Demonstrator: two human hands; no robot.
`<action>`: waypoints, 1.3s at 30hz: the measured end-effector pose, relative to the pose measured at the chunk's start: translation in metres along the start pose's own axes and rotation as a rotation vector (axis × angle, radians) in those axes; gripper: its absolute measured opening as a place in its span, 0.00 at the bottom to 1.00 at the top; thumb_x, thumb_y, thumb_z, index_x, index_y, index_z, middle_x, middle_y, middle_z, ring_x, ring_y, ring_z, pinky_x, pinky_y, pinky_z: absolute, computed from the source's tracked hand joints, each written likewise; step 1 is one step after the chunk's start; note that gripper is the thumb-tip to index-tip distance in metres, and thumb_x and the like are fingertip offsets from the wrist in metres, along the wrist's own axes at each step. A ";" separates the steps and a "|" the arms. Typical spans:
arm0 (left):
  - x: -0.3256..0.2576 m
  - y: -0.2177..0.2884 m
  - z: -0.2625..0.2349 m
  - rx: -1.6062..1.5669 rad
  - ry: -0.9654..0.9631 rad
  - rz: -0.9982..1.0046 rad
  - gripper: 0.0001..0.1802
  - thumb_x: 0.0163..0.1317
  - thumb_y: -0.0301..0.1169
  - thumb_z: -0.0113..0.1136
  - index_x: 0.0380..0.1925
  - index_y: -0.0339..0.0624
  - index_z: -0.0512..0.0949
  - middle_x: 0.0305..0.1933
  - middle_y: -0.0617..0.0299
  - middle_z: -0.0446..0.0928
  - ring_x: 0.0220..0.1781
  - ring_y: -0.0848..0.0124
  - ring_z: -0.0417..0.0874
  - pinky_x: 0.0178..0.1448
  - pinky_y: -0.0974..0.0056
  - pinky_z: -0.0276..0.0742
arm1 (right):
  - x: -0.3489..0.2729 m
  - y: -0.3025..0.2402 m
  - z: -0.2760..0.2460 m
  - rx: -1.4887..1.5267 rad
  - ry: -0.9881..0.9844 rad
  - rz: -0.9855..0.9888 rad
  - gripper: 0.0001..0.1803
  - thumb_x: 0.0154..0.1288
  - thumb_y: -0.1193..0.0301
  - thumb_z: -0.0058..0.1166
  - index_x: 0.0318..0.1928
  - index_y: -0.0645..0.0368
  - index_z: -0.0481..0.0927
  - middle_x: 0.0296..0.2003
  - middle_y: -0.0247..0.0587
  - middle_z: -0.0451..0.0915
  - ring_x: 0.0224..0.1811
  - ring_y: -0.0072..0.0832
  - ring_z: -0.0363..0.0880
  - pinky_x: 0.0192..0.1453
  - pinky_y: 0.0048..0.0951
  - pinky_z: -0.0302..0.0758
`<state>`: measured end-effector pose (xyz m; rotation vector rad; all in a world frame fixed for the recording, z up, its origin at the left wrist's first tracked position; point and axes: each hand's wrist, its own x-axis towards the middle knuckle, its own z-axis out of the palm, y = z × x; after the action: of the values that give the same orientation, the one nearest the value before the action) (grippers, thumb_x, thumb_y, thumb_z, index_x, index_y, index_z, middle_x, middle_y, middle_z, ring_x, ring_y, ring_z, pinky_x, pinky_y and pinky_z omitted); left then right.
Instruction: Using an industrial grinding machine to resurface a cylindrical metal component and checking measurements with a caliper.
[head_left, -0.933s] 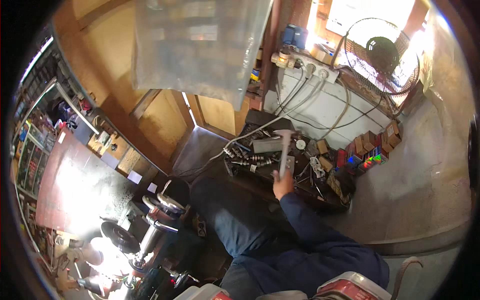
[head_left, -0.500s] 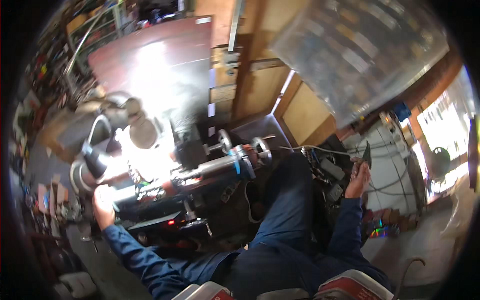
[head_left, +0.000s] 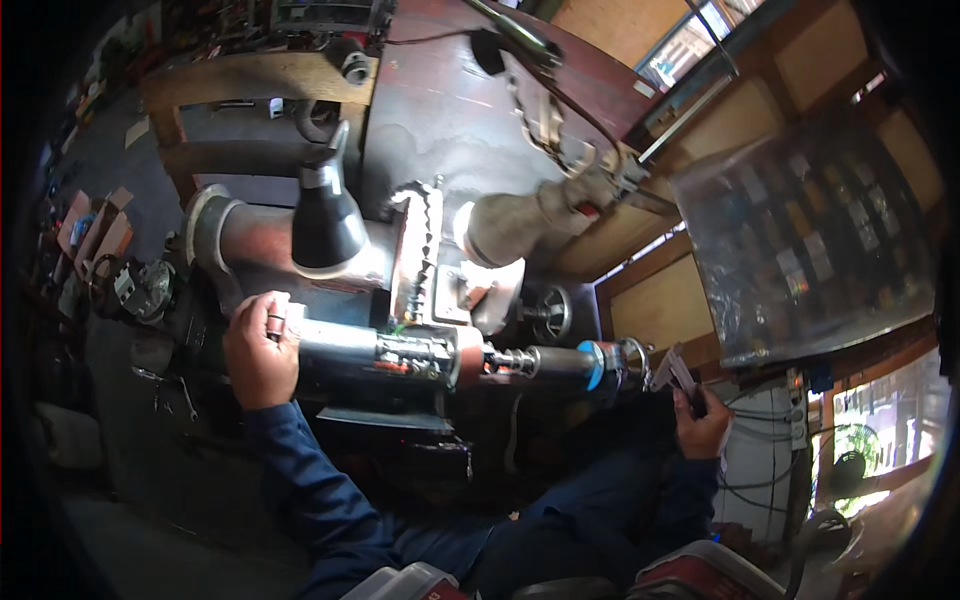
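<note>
In front of me runs a lathe-like machine with a bright metal cylinder [head_left: 338, 340] along its left part. My left hand [head_left: 263, 352] is closed over the left end of that cylinder, its fingers bent round the top. Over at the right, my right hand [head_left: 702, 420] grips a metal caliper [head_left: 676, 372] with its jaws pointing up and left. Between the hands lie a reddish collar [head_left: 467, 356], a steel shaft [head_left: 560, 366] and a blue band [head_left: 597, 366]. The caliper is apart from the machine's right-hand wheel.
A black lamp [head_left: 329, 228] and a pale lamp head [head_left: 510, 222] hang over the machine. Behind stand a reddish metal table [head_left: 430, 90] and a wooden frame [head_left: 250, 82]. At the right are a plastic-covered rack [head_left: 800, 250], cables and a fan [head_left: 850, 465].
My view has swung, so the machine sits further right and appears more level. The caliper has turned and now shows its jaws close to the right-hand wheel. My left hand remains at the cylinder's left end.
</note>
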<state>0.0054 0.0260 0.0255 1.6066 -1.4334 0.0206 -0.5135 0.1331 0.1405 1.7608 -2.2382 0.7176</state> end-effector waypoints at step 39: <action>0.010 0.003 -0.016 -0.090 -0.087 -0.067 0.14 0.48 0.34 0.68 0.35 0.45 0.77 0.36 0.65 0.80 0.51 0.61 0.76 0.51 0.51 0.64 | 0.030 -0.096 0.029 0.999 -0.047 0.410 0.17 0.66 0.70 0.48 0.55 0.58 0.71 0.22 0.30 0.67 0.11 0.12 0.57 0.11 0.15 0.52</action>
<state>0.0152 0.0288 0.0421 1.5969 -1.4258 -0.1522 -0.4264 0.0767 0.1525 1.5860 -2.4809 2.1877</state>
